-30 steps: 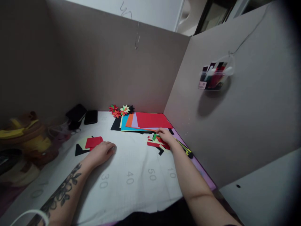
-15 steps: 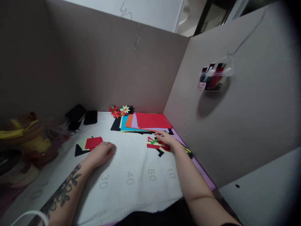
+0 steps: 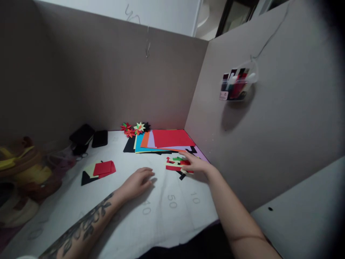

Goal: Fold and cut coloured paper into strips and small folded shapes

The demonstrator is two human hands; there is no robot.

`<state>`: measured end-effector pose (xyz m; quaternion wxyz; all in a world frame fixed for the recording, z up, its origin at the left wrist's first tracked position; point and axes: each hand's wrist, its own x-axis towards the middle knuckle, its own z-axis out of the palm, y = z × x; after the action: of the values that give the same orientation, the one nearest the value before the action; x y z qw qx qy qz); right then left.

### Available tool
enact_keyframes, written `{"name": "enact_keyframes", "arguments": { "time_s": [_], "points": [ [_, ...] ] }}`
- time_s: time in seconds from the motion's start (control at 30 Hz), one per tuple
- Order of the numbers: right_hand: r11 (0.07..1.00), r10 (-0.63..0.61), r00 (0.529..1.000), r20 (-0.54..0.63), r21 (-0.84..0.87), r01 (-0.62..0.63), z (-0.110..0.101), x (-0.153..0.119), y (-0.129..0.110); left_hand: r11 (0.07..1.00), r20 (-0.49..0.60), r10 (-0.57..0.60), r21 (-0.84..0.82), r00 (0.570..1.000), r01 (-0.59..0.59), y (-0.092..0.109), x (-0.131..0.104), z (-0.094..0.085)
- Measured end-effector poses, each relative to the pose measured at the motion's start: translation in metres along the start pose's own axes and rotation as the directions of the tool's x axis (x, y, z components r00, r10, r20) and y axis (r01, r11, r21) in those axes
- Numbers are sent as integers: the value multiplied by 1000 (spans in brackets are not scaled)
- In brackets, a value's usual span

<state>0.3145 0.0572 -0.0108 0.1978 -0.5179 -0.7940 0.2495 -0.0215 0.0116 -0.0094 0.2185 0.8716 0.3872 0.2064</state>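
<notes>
My left hand rests on the white cloth in the middle of the table, holding nothing, its fingers loosely stretched and the thumb apart. My right hand is spread over the right side of a small pile of paper strips in red, green, pale yellow and black. Its fingertips hide part of the pile, and I cannot tell whether they touch it. Left of my left hand lie folded red paper pieces on pale yellow and black scraps.
Stacked coloured sheets lie at the back, with several folded paper stars beside them. A black phone-like object and scissors handles are back left. A clear pouch hangs on the right wall. Blurred yellow-brown items crowd the left.
My left hand has moved right, away from the folded red paper. My right hand has spread its fingers over the strips. The view has shifted slightly.
</notes>
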Motion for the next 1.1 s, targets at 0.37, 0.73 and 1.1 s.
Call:
{"name": "enact_keyframes", "arguments": {
  "time_s": [0.37,0.73,1.1],
  "points": [
    [1000,-4,978,-211,-15,1,33,-11,-1,980,34,-191,-40,981,193,17,127,58],
    [997,46,999,-12,56,-45,19,-35,20,998,-81,-69,7,994,70,5,105,62],
    [969,125,914,-387,246,-28,34,2,37,986,-60,-39,-167,997,29,33,141,95]
  ]
}}
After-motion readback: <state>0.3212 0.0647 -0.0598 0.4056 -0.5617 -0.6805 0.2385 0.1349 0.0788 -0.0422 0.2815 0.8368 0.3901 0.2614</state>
